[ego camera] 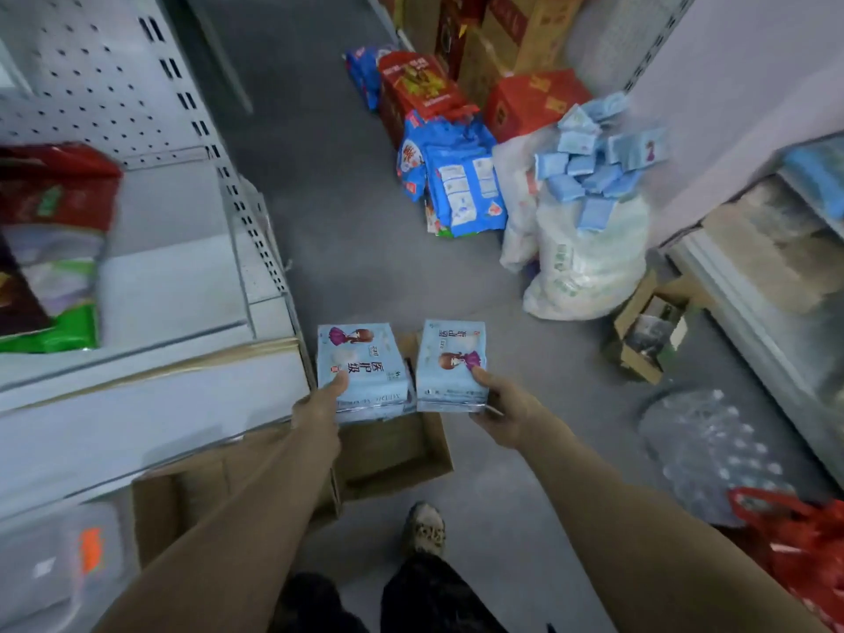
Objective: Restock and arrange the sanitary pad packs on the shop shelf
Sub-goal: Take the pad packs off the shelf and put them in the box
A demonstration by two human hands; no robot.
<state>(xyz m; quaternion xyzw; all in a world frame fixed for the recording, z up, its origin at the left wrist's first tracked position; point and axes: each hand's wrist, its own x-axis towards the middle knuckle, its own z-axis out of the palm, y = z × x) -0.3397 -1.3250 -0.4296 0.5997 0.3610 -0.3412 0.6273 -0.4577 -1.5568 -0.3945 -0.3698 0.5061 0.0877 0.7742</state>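
Observation:
My left hand (322,411) grips a light blue sanitary pad pack (365,358) by its near end, thumb on top; more packs seem stacked under it. My right hand (495,406) pinches a second light blue pad pack (450,358) the same way. Both packs are held side by side over an open cardboard box (392,454) on the floor. The white shop shelf (150,285) stands to my left, with a bare stretch beside red and green packs (50,249). A white sack (589,262) topped with several loose blue pad packs (593,162) sits ahead on the right.
Blue bags (456,180) and red cartons (534,100) crowd the far aisle. A small open box (648,331), a wrapped bottle pack (703,454) and a red bag (804,541) lie at right, below another shelf unit (776,276). My shoe (424,527) stands on grey floor.

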